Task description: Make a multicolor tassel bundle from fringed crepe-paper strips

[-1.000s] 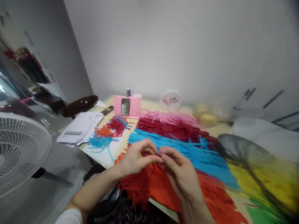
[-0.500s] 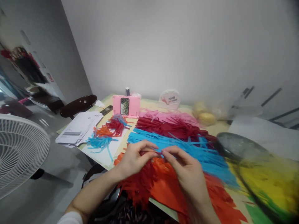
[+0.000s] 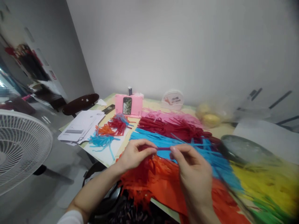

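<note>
We are holding a dark red strip [image 3: 164,149] straight between our left hand [image 3: 136,155] and our right hand [image 3: 195,171].

With thumb and fingers clamped on it at either end, we are keeping the strip level over the blue fringe [image 3: 149,136], around the middle of the counter [image 3: 109,100], while orange paper [image 3: 167,182] is lying on the near side, under our hands. Beyond the blue, dark red fringe [image 3: 171,129] and pink fringe [image 3: 184,118] are lying towards the far wall [image 3: 163,46]; yellow paper [image 3: 271,180] and green paper [image 3: 268,210] are spreading at the right. To the left, a blue tassel [image 3: 102,141] is resting on a white sheet [image 3: 109,152] beside a stack of papers [image 3: 78,127], and a phone [image 3: 127,106] is standing before a pink case [image 3: 137,105]. A fan [image 3: 25,149] is standing at the far left.
</note>
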The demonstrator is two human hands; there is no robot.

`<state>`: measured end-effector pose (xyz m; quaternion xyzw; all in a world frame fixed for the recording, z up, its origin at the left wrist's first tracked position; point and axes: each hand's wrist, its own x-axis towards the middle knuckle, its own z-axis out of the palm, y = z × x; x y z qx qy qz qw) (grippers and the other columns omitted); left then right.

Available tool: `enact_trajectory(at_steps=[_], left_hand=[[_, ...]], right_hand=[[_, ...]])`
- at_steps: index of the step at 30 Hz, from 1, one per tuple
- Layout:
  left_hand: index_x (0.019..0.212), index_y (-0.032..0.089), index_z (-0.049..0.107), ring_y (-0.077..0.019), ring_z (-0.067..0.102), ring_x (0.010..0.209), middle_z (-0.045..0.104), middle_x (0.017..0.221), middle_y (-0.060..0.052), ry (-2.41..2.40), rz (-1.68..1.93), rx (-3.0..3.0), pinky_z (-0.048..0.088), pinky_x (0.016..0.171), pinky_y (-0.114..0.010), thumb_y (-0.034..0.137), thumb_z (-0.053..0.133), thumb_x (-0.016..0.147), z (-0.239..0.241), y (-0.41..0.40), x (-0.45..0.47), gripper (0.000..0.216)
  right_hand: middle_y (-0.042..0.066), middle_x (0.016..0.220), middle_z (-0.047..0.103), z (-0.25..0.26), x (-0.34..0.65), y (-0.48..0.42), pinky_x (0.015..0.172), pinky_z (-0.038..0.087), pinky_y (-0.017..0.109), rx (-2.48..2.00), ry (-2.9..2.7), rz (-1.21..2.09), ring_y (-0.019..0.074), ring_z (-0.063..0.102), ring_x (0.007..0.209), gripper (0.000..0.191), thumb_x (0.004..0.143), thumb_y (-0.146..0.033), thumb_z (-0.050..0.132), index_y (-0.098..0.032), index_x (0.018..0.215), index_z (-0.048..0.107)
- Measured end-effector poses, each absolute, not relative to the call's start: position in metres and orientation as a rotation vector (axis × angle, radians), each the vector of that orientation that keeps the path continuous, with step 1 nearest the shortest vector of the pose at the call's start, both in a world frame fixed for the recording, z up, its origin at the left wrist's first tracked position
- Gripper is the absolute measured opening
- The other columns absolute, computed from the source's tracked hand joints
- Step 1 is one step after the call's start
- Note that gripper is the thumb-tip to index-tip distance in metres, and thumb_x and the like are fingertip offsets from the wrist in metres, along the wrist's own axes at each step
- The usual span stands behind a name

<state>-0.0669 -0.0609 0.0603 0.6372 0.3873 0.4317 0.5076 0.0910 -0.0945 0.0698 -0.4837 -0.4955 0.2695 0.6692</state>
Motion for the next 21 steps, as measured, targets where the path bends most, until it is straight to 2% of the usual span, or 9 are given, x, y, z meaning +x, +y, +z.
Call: enact_trajectory(at_steps=[2,5,8,9,11,14,18,21], left_hand=[[0.094,0.015,0.074,-0.0129,0.062,0.068,0.072,0.080,-0.004,0.968,1.056,1.625,0.049,0.065,-0.023,0.037,0.066,0.086,0.059,-0.054,-0.080,0.024],[0.096,0.018,0.073,-0.0164,0.064,0.082,0.071,0.088,-0.005,1.171,1.193,1.883,0.050,0.079,-0.028,0.028,0.053,0.093,0.065,-0.036,-0.132,0.022],[0.092,0.018,0.071,-0.0225,0.057,0.101,0.064,0.103,-0.009,1.862,1.671,2.017,0.044,0.096,-0.038,0.019,0.047,0.093,0.074,-0.018,-0.201,0.024],[0.093,0.018,0.071,-0.0252,0.054,0.104,0.062,0.105,-0.011,2.111,1.696,2.023,0.042,0.098,-0.042,0.019,0.047,0.093,0.075,-0.014,-0.220,0.024],[0.098,0.018,0.070,-0.0283,0.050,0.108,0.061,0.108,-0.013,2.377,1.416,2.115,0.038,0.100,-0.046,0.017,0.044,0.094,0.069,-0.008,-0.242,0.026],[0.100,0.020,0.067,-0.0268,0.051,0.108,0.065,0.106,-0.010,2.269,0.825,2.296,0.036,0.100,-0.046,0.010,0.042,0.091,0.037,-0.005,-0.240,0.029],[0.094,0.021,0.065,-0.0234,0.055,0.100,0.069,0.093,-0.005,2.115,0.559,2.350,0.035,0.102,-0.046,0.008,0.044,0.090,-0.017,-0.003,-0.219,0.025],[0.091,0.021,0.064,-0.0239,0.054,0.101,0.070,0.095,-0.005,2.064,0.463,2.380,0.033,0.105,-0.050,0.013,0.047,0.091,-0.033,-0.004,-0.219,0.019]], right_hand=[[-0.001,0.063,0.061,0.068,0.086,-0.095,0.059,0.050,0.023,-1.118,-1.133,0.641,0.0125,0.056,0.060,0.023,0.077,-0.040,0.070,-0.020,0.068,0.066],[0.002,0.071,0.066,0.065,0.091,-0.098,0.062,0.053,0.025,-1.215,-1.179,0.702,0.0145,0.061,0.064,0.028,0.077,-0.046,0.069,-0.020,0.088,0.073],[0.003,0.074,0.069,0.058,0.103,-0.098,0.059,0.054,0.026,-1.323,-1.174,0.708,0.0166,0.064,0.066,0.037,0.076,-0.053,0.066,-0.021,0.095,0.073],[0.004,0.074,0.069,0.055,0.107,-0.096,0.059,0.055,0.026,-1.347,-1.174,0.711,0.0172,0.065,0.066,0.037,0.076,-0.054,0.065,-0.021,0.092,0.072],[0.004,0.075,0.070,0.049,0.110,-0.091,0.061,0.055,0.028,-1.371,-1.179,0.724,0.0179,0.066,0.066,0.037,0.074,-0.054,0.065,-0.021,0.088,0.072],[0.005,0.077,0.072,0.044,0.114,-0.078,0.062,0.056,0.030,-1.376,-1.200,0.745,0.0191,0.067,0.065,0.036,0.071,-0.053,0.064,-0.022,0.088,0.071],[0.006,0.078,0.074,0.035,0.146,-0.051,0.061,0.054,0.035,-1.450,-1.279,0.670,0.0225,0.066,0.063,0.036,0.071,-0.055,0.061,-0.023,0.087,0.071],[0.007,0.077,0.074,0.022,0.192,-0.021,0.062,0.052,0.038,-1.579,-1.453,0.470,0.0265,0.067,0.067,0.034,0.075,-0.056,0.056,-0.026,0.082,0.071]])
